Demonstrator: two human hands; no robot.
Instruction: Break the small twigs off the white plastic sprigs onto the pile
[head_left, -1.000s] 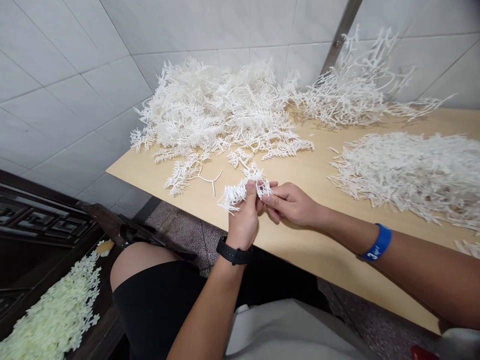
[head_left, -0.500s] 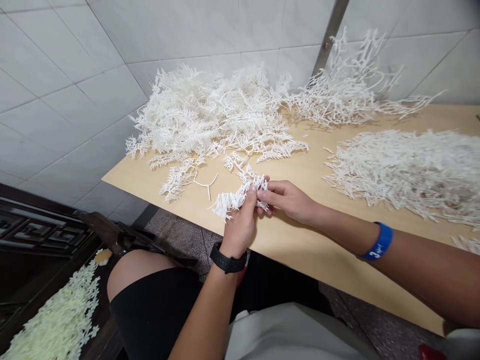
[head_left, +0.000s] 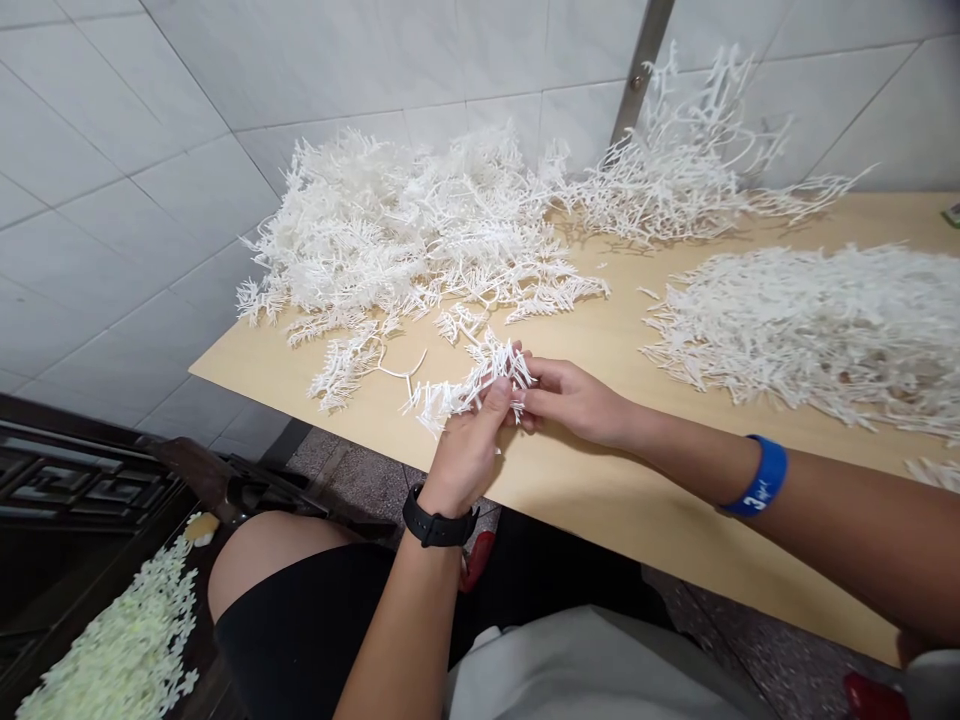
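Near the table's front edge, both hands hold one white branched plastic sprig (head_left: 491,365) lined with thin white prongs. My left hand (head_left: 469,440), with a black watch at the wrist, grips its lower part, thumb on top. Fingers of my right hand (head_left: 570,400) are closed on the right end, fingertips pinching among the prongs. The fingers beneath are partly hidden. Just beyond lies a large heap of similar white sprigs (head_left: 390,230). A small bare forked stem (head_left: 405,375) rests on the table left of my hands.
Bare branching white stems (head_left: 675,180) are piled against the tiled wall. A wide heap of loose white prongs (head_left: 810,330) covers the table's right side. Pale yellow-green flower-shaped pieces (head_left: 112,650) lie low at the left, by dark furniture. A metal bar (head_left: 641,75) runs up the wall.
Both hands keep hold of the sprig. My left hand has shifted slightly left and its grip looks a little looser. The whole view has moved slightly.
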